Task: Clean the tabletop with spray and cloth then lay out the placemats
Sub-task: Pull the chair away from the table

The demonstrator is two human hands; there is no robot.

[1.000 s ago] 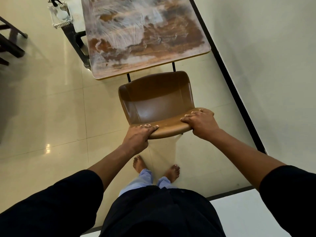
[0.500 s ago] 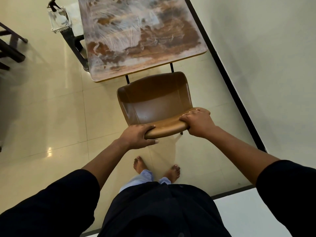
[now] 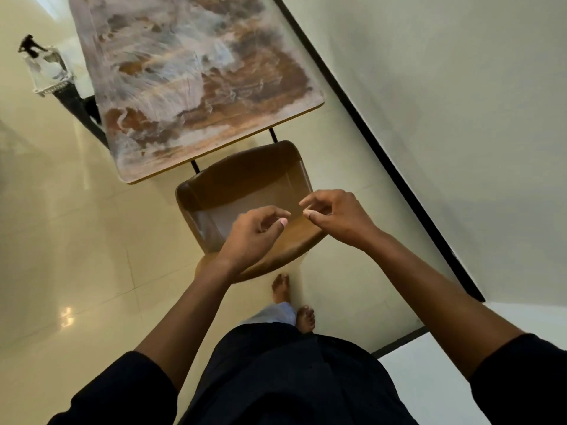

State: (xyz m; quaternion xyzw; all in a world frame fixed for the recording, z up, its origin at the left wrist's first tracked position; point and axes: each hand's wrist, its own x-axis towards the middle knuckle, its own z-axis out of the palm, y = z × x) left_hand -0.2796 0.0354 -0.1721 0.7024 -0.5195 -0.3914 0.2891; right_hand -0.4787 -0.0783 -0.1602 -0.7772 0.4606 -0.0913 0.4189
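Both hands, left hand (image 3: 254,233) and right hand (image 3: 336,217), hover loosely curled, empty, above the chair (image 3: 245,182); smeared tabletop (image 3: 196,78) lies beyond

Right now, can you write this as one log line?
left hand: open, above chair | right hand: open, holding nothing | tabletop: smeared white | placemats: none seen

In the upper middle of the frame a wooden tabletop (image 3: 196,84) is streaked with whitish smears across its brown surface. Just below it a brown chair (image 3: 245,185) is tucked partly beneath the table edge. At centre, the left hand (image 3: 254,234) and right hand (image 3: 337,216) float above the chair back, fingers loosely curled, holding nothing. A spray bottle (image 3: 30,46) sits in a white basket (image 3: 50,76) at upper left. Bare feet (image 3: 280,288) stand on the glossy floor (image 3: 76,240) at lower centre.
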